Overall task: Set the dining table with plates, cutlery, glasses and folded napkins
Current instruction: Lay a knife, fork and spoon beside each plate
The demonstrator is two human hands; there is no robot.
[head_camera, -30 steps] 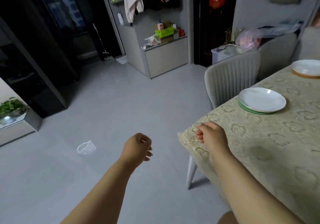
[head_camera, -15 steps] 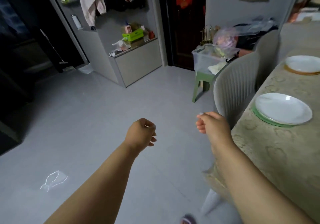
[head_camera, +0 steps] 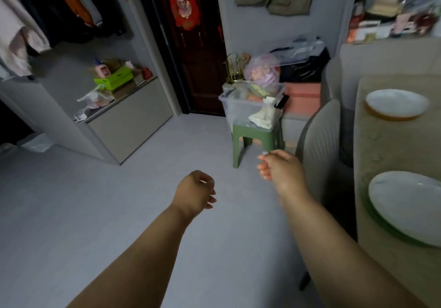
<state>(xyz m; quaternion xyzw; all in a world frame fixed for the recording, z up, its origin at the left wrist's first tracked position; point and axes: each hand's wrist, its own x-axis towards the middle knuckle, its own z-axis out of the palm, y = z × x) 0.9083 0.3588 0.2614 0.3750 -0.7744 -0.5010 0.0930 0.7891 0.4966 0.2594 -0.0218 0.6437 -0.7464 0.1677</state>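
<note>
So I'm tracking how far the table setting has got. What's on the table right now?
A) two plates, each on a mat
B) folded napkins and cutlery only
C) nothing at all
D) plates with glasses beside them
A: the near plate lies on a green mat, the far plate on an orange mat; the visible part of the table shows nothing else.

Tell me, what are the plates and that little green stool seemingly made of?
Near plate and far plate: probably glazed ceramic or glass, white with glossy reflections. Green stool: likely moulded plastic, uniform matte colour, rounded legs.

Two plates (head_camera: 396,102) (head_camera: 408,205), two chairs (head_camera: 319,145) (head_camera: 331,76)
</note>
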